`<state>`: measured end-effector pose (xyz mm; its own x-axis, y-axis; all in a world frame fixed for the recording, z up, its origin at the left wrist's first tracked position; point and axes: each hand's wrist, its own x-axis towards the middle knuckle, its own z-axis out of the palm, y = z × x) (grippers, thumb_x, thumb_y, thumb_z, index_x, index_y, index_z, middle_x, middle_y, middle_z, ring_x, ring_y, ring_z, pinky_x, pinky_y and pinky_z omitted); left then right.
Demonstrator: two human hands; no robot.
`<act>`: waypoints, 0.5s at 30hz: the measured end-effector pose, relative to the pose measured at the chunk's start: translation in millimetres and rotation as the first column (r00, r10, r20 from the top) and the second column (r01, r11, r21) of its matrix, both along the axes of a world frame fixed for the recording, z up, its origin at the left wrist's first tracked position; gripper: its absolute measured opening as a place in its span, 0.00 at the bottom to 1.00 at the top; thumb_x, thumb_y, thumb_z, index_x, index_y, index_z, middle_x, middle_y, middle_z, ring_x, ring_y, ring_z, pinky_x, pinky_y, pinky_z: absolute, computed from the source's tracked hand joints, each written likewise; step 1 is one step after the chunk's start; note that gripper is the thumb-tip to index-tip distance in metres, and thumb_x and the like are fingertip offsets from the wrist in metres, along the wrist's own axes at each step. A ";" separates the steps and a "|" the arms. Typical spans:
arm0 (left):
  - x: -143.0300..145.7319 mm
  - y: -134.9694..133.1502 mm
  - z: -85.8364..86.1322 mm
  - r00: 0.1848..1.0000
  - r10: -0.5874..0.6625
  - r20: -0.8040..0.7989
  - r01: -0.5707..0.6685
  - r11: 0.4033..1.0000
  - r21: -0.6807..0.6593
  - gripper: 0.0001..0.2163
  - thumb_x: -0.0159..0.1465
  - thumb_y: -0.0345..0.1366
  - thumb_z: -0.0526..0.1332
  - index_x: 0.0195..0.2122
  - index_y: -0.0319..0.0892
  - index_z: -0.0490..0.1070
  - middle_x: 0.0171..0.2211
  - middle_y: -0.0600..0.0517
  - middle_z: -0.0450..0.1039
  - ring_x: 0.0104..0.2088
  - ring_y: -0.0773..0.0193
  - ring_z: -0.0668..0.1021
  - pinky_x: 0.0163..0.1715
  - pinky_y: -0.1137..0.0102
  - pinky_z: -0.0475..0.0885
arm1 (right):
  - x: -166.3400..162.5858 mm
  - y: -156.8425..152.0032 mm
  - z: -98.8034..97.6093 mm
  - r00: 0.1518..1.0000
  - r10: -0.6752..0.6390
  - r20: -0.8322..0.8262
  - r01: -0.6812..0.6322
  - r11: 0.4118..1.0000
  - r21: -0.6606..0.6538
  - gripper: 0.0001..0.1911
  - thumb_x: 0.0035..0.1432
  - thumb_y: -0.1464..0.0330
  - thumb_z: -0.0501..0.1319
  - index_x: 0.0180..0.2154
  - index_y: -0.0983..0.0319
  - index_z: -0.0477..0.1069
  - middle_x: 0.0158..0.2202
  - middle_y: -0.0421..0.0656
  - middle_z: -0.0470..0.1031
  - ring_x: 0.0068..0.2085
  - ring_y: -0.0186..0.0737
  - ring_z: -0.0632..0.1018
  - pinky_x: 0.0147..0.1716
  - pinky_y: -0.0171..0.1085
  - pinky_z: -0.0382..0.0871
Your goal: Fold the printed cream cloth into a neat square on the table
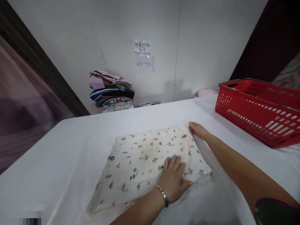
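Observation:
A white cloth [140,162] printed with small palm trees, flamingos, pineapples and leaves lies folded into a flat rectangle on the white-covered table. My left hand [173,178], with a silver bracelet at the wrist, rests palm down on its near right part, fingers and thumb spread. At the cloth's far right corner, my right hand [197,129] has its fingers bent around the edge and appears to grip it. Part of those fingers is hidden behind the corner.
A red plastic basket [253,115] stands on the table [77,140] at the right. Beyond the far edge is a stack of folded clothes [112,90] against the wall. Two paper notes [142,47] are taped above. A sheer pinkish curtain [25,103] hangs at the left.

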<state>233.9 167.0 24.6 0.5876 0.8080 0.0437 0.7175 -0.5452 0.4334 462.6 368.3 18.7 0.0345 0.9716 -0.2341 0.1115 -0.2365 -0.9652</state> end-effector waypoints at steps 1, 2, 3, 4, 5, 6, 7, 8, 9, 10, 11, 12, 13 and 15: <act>-1.1 -0.8 -1.9 1.000 -0.009 -0.019 0.010 1.000 0.024 0.30 0.60 0.56 0.47 0.59 0.46 0.54 0.63 0.48 0.46 0.63 0.53 0.46 0.61 0.52 0.43 | 2.1 -9.9 -1.1 0.999 -0.027 -0.024 0.027 1.000 0.013 0.16 0.53 0.60 0.58 0.42 0.61 0.69 0.39 0.46 0.75 0.36 0.37 0.76 0.35 0.34 0.72; -2.0 -1.7 -4.0 0.999 -0.020 -0.037 0.022 0.999 0.044 0.31 0.59 0.56 0.48 0.60 0.46 0.53 0.64 0.48 0.45 0.63 0.53 0.46 0.61 0.52 0.42 | 4.2 -21.6 -3.0 0.998 -0.051 -0.036 0.052 0.998 0.028 0.14 0.53 0.62 0.59 0.41 0.62 0.70 0.39 0.46 0.75 0.36 0.37 0.76 0.36 0.34 0.72; -2.7 -2.5 -5.7 0.998 -0.029 -0.051 0.032 0.998 0.058 0.31 0.60 0.56 0.48 0.60 0.46 0.52 0.64 0.48 0.45 0.63 0.53 0.46 0.61 0.52 0.42 | 6.3 -35.2 -5.4 0.997 -0.067 -0.033 0.068 0.997 0.044 0.14 0.52 0.63 0.59 0.41 0.62 0.70 0.40 0.46 0.75 0.37 0.37 0.76 0.37 0.34 0.72; -3.2 -2.9 -6.8 0.998 -0.034 -0.060 0.038 0.997 0.066 0.30 0.60 0.56 0.48 0.60 0.46 0.52 0.64 0.48 0.45 0.63 0.53 0.46 0.61 0.52 0.42 | 8.6 -50.5 -8.1 0.997 -0.076 -0.015 0.076 0.995 0.062 0.15 0.52 0.63 0.60 0.42 0.61 0.70 0.41 0.46 0.74 0.39 0.38 0.76 0.38 0.35 0.71; -3.3 -3.1 -7.0 0.997 -0.035 -0.065 0.039 0.997 0.067 0.30 0.60 0.55 0.47 0.60 0.46 0.53 0.64 0.48 0.45 0.63 0.53 0.47 0.60 0.52 0.42 | 11.2 -67.3 -10.7 0.996 -0.081 0.024 0.079 0.994 0.078 0.17 0.51 0.64 0.61 0.43 0.61 0.69 0.43 0.46 0.74 0.39 0.38 0.75 0.38 0.35 0.71; -2.8 -2.9 -6.2 0.997 -0.031 -0.064 0.035 0.997 0.063 0.29 0.60 0.55 0.47 0.59 0.46 0.54 0.63 0.48 0.46 0.63 0.53 0.48 0.60 0.52 0.43 | 14.1 -85.4 -13.0 0.993 -0.087 0.078 0.080 0.992 0.095 0.19 0.50 0.63 0.61 0.45 0.61 0.69 0.43 0.46 0.73 0.39 0.39 0.75 0.36 0.35 0.71; -1.4 -2.5 -4.2 0.998 -0.020 -0.059 0.023 0.998 0.060 0.28 0.61 0.55 0.47 0.58 0.46 0.56 0.63 0.48 0.48 0.62 0.52 0.49 0.60 0.51 0.44 | 17.2 -104.2 -15.0 0.988 -0.081 0.135 0.066 0.991 0.113 0.21 0.51 0.62 0.60 0.47 0.62 0.68 0.43 0.46 0.73 0.39 0.39 0.75 0.35 0.35 0.71; 1.0 -2.2 -1.2 0.999 -0.003 -0.050 0.006 0.998 0.062 0.26 0.60 0.54 0.48 0.57 0.47 0.57 0.62 0.48 0.50 0.62 0.52 0.51 0.59 0.51 0.45 | 20.4 -123.3 -16.4 0.978 -0.072 0.194 0.048 0.991 0.126 0.22 0.51 0.61 0.60 0.48 0.62 0.67 0.41 0.45 0.74 0.38 0.39 0.75 0.34 0.35 0.70; 4.6 -2.0 2.5 0.999 0.017 -0.037 -0.014 0.997 0.072 0.25 0.60 0.53 0.50 0.55 0.47 0.59 0.61 0.48 0.52 0.61 0.52 0.52 0.59 0.51 0.46 | 23.5 -142.1 -17.4 0.966 -0.063 0.252 0.030 0.990 0.134 0.22 0.52 0.60 0.59 0.48 0.62 0.67 0.39 0.44 0.74 0.36 0.38 0.74 0.32 0.35 0.69; 9.6 -2.1 6.6 0.999 0.035 -0.020 -0.033 0.996 0.088 0.24 0.59 0.51 0.52 0.54 0.47 0.60 0.60 0.48 0.54 0.60 0.52 0.55 0.58 0.52 0.48 | 26.2 -160.0 -18.1 0.951 -0.053 0.304 0.011 0.990 0.138 0.23 0.53 0.59 0.58 0.49 0.62 0.67 0.35 0.43 0.74 0.33 0.38 0.74 0.31 0.36 0.68; 15.8 -2.5 10.7 0.999 0.045 -0.002 -0.045 0.994 0.105 0.23 0.58 0.49 0.55 0.53 0.46 0.61 0.58 0.48 0.57 0.58 0.53 0.57 0.57 0.53 0.51 | 28.5 -176.5 -18.5 0.937 -0.039 0.348 -0.008 0.991 0.135 0.23 0.53 0.58 0.57 0.49 0.62 0.66 0.32 0.42 0.74 0.31 0.37 0.73 0.30 0.36 0.68; 23.2 -3.0 14.4 0.999 0.047 0.013 -0.048 0.992 0.121 0.22 0.57 0.46 0.57 0.51 0.46 0.61 0.55 0.48 0.60 0.56 0.53 0.60 0.55 0.55 0.53 | 30.1 -191.0 -18.6 0.925 -0.020 0.380 -0.031 0.991 0.129 0.23 0.53 0.57 0.56 0.49 0.61 0.66 0.30 0.40 0.73 0.29 0.37 0.73 0.30 0.36 0.67; 31.3 -3.6 17.4 0.999 0.040 0.022 -0.043 0.990 0.133 0.21 0.57 0.44 0.58 0.50 0.45 0.62 0.52 0.48 0.63 0.53 0.54 0.63 0.53 0.56 0.56 | 31.1 -203.3 -18.5 0.917 0.003 0.399 -0.057 0.991 0.123 0.23 0.54 0.57 0.56 0.49 0.61 0.66 0.28 0.39 0.73 0.28 0.37 0.72 0.29 0.36 0.66; 48.3 -4.3 20.6 1.000 0.026 0.016 -0.028 0.989 0.144 0.18 0.56 0.41 0.59 0.47 0.45 0.63 0.47 0.48 0.65 0.48 0.56 0.66 0.49 0.59 0.61 | 30.9 -220.5 -17.6 0.918 0.056 0.392 -0.108 0.988 0.111 0.23 0.54 0.57 0.56 0.50 0.59 0.65 0.28 0.39 0.73 0.27 0.37 0.72 0.29 0.37 0.66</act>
<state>282.1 162.7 45.2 0.5639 0.8085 0.1683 0.7277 -0.5828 0.3618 493.4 147.8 1.2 0.0161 0.9956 -0.0925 0.4953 -0.0883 -0.8642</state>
